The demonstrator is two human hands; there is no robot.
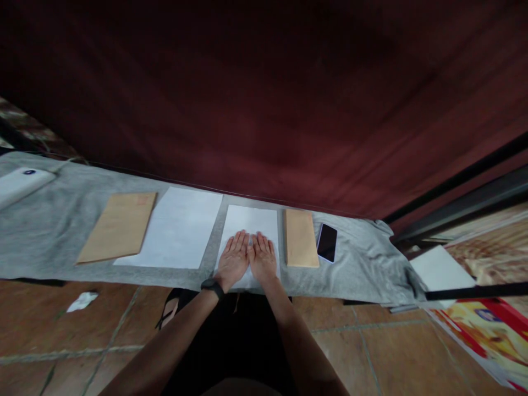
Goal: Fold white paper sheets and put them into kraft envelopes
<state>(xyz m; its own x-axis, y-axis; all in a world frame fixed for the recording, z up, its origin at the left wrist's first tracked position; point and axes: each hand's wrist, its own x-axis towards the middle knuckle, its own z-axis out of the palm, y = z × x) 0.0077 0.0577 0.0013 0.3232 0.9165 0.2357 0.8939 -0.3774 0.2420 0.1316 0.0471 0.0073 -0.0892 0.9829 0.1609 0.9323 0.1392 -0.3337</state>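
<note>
My left hand [233, 261] and my right hand [263, 258] lie side by side on a white sheet of paper [251, 215]. Their fingers stretch forward, flat and unclenched, and neither hand grasps anything. The lower part of the sheet is partly hidden under them. Just to the right of the sheet is a narrow brown envelope [302, 239]. Left of it lies more white paper [183, 228], partly covered along its left side by a larger brown envelope [119, 226]. A dark band [213, 286] circles my left wrist.
A grey cloth [355, 258] covers the long, narrow surface. A phone [327, 242] lies right of the narrow envelope, and a white device [25, 184] at the far left. Dark red fabric [264, 110] hangs behind. Crumpled white paper [82, 301] lies on the tiled floor [379, 352].
</note>
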